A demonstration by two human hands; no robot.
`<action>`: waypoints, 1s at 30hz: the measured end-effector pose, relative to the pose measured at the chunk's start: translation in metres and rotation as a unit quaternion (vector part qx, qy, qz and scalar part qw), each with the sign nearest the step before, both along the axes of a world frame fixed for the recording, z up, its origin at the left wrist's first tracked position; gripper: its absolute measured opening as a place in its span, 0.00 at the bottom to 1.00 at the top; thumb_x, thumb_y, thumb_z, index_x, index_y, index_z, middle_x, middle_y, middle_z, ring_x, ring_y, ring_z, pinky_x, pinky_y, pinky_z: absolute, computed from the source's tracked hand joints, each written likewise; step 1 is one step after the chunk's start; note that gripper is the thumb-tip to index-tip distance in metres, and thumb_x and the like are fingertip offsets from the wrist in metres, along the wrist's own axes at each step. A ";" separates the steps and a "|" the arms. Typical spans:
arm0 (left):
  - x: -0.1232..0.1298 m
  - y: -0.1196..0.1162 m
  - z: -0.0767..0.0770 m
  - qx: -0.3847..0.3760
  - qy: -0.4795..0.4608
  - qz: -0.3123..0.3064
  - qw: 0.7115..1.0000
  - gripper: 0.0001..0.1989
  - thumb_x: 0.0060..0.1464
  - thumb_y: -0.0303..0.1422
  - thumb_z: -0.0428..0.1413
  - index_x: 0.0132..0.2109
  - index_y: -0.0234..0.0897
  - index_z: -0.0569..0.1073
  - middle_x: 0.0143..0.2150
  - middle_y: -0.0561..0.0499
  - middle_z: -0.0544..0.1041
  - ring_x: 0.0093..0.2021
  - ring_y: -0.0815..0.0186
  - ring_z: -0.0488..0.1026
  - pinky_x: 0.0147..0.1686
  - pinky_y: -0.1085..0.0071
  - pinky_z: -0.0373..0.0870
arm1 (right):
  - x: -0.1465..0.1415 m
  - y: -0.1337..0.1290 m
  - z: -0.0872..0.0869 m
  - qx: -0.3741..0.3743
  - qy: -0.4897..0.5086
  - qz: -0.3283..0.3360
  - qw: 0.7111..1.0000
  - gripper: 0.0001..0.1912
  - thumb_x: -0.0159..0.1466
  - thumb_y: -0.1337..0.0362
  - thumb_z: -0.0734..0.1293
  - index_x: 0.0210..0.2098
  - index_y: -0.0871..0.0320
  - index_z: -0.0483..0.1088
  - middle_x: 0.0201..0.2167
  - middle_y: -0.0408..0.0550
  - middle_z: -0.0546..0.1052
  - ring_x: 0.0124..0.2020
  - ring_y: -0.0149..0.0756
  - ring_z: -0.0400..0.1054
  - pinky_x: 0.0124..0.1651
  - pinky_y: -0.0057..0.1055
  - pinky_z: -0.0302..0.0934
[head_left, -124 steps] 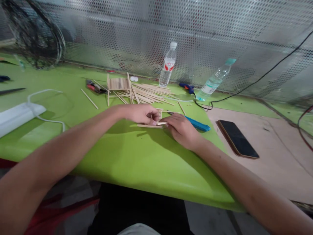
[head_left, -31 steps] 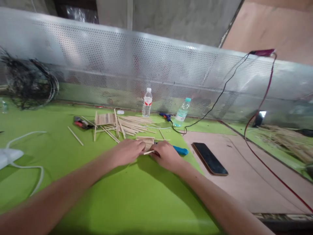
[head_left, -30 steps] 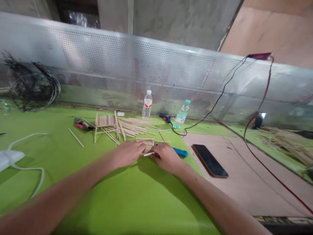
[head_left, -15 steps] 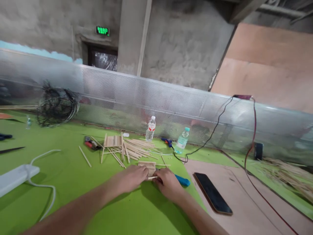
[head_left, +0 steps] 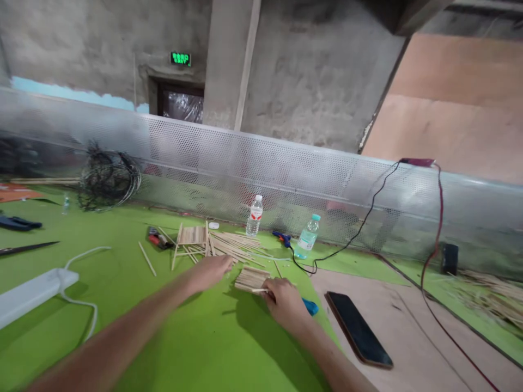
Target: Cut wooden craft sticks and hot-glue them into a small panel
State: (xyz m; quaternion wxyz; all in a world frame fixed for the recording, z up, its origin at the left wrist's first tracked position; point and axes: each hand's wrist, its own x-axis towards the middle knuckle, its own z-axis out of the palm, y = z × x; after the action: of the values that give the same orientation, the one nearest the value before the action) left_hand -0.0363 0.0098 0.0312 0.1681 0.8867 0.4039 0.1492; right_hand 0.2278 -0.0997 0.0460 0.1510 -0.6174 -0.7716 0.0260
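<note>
Fingers (head_left: pixel 273 284) of the right hand (head_left: pixel 285 303) are bent closely around the right end of a small panel (head_left: pixel 247 276) of pale sticks laid side by side, near the middle of the green table (head_left: pixel 192 348). A thin stick (head_left: pixel 259 290) lies along the panel's near edge and reaches to the fingertips. The left hand (head_left: pixel 213 269) is apart from the panel, to its left and a little farther off, its fingers curled at the near side of a loose spread of sticks (head_left: pixel 241 245); I cannot make out whether they have hold of one. Just right of the right hand, and partly hidden by it, is a blue object (head_left: pixel 311 307).

Beyond the left hand, a small stick frame (head_left: pixel 193 236) with a slatted panel stands at the left end of the spread. Left of it lie red-marked pliers (head_left: pixel 158 238), with a single stick (head_left: pixel 147 258) nearer. A small white case (head_left: pixel 213 225) sits just beyond the frame.

Farther back, a clear bottle (head_left: pixel 254 216) stands upright, with a blue glue gun (head_left: pixel 281 238) and a green-capped bottle (head_left: pixel 308 238) to its right. A perforated metal screen (head_left: pixel 229 158) runs along the far side. On the right, a dark phone (head_left: pixel 358 329) lies on a pinkish board (head_left: pixel 412 332). On the left are a white power strip (head_left: pixel 36 294), a dark blade (head_left: pixel 28 249) farther off, and a coil of wire (head_left: pixel 108 182) by the screen.
</note>
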 end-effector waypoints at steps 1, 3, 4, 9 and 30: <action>-0.005 0.006 0.000 -0.001 0.003 0.015 1.000 0.10 0.66 0.26 0.47 0.46 0.39 0.72 0.37 0.43 0.78 0.32 0.60 0.76 0.30 0.68 0.69 | 0.001 0.000 0.001 -0.001 -0.002 -0.005 1.000 0.07 0.69 0.68 0.64 0.37 0.56 0.75 0.38 0.51 0.80 0.40 0.44 0.71 0.40 0.33 0.55; -0.014 0.016 0.001 -0.006 0.003 0.032 0.999 0.10 0.70 0.31 0.45 0.44 0.40 0.72 0.37 0.44 0.77 0.32 0.61 0.75 0.30 0.68 0.69 | 0.003 0.001 0.002 -0.001 0.000 -0.010 1.000 0.07 0.69 0.68 0.64 0.37 0.56 0.74 0.38 0.51 0.80 0.40 0.43 0.71 0.40 0.33 0.54; -0.017 0.018 0.002 -0.005 0.000 0.038 0.999 0.12 0.71 0.32 0.44 0.44 0.40 0.71 0.37 0.44 0.77 0.32 0.62 0.75 0.31 0.67 0.70 | 0.004 0.000 0.002 0.000 0.003 -0.010 1.000 0.07 0.69 0.68 0.64 0.37 0.56 0.74 0.38 0.51 0.80 0.40 0.42 0.71 0.40 0.32 0.54; -0.006 0.007 0.008 -0.001 -0.077 0.010 0.997 0.11 0.71 0.38 0.48 0.46 0.38 0.71 0.40 0.44 0.79 0.37 0.62 0.76 0.40 0.63 0.74 | -0.001 -0.002 0.004 -0.004 0.011 0.013 1.000 0.08 0.70 0.68 0.64 0.36 0.56 0.75 0.37 0.51 0.80 0.40 0.41 0.71 0.41 0.32 0.54; 0.013 -0.043 0.055 0.378 -0.279 -0.136 0.873 0.23 0.72 0.43 0.48 0.28 0.39 0.64 0.17 0.60 0.65 0.15 0.76 0.61 0.16 0.77 0.55 | 0.002 0.004 -0.012 0.048 0.049 0.045 0.997 0.05 0.68 0.69 0.66 0.38 0.57 0.75 0.36 0.49 0.79 0.40 0.40 0.70 0.43 0.32 0.57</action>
State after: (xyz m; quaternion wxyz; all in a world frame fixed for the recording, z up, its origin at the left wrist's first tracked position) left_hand -0.0232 -0.0330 0.0861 -0.0555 0.8504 0.1290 0.5071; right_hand 0.2297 -0.0954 0.0336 0.2165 -0.5719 -0.7908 0.0264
